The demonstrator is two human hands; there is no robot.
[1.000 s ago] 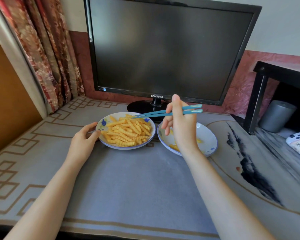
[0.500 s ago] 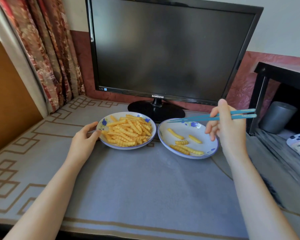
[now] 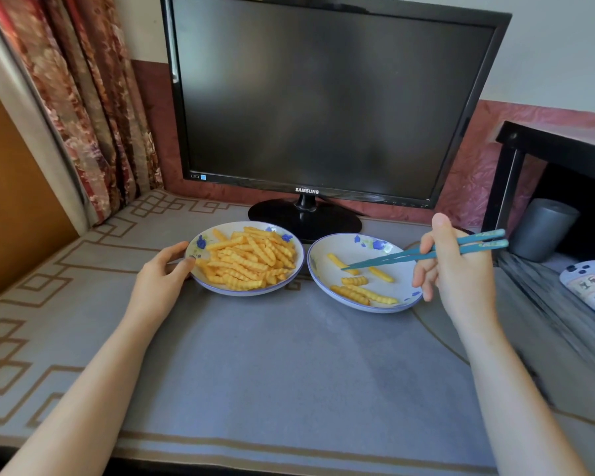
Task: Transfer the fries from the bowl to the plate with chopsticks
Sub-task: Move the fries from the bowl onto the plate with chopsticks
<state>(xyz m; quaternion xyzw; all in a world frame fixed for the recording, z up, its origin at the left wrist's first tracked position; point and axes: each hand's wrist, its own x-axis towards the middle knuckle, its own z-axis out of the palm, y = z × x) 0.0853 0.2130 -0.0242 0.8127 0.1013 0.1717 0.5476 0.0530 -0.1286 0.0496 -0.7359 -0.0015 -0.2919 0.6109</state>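
Dipping since half a second ago, the chopsticks [image 3: 426, 254] bring their tips down onto the plate [image 3: 323, 283]; the right hand [image 3: 457, 269] pinches them between thumb and fingers. The left hand [image 3: 162, 273] grips the rim of the bowl [image 3: 248, 293]. Early days, I judge: most fries [image 3: 248, 259] sit heaped in the bowl, about six on the plate (plenty left). Tips lie together at one fry [image 3: 351, 270]; whether they pinch it is unclear. Right fingers hide the plate's edge; dishes cover part of the monitor [image 3: 323, 97] foot.
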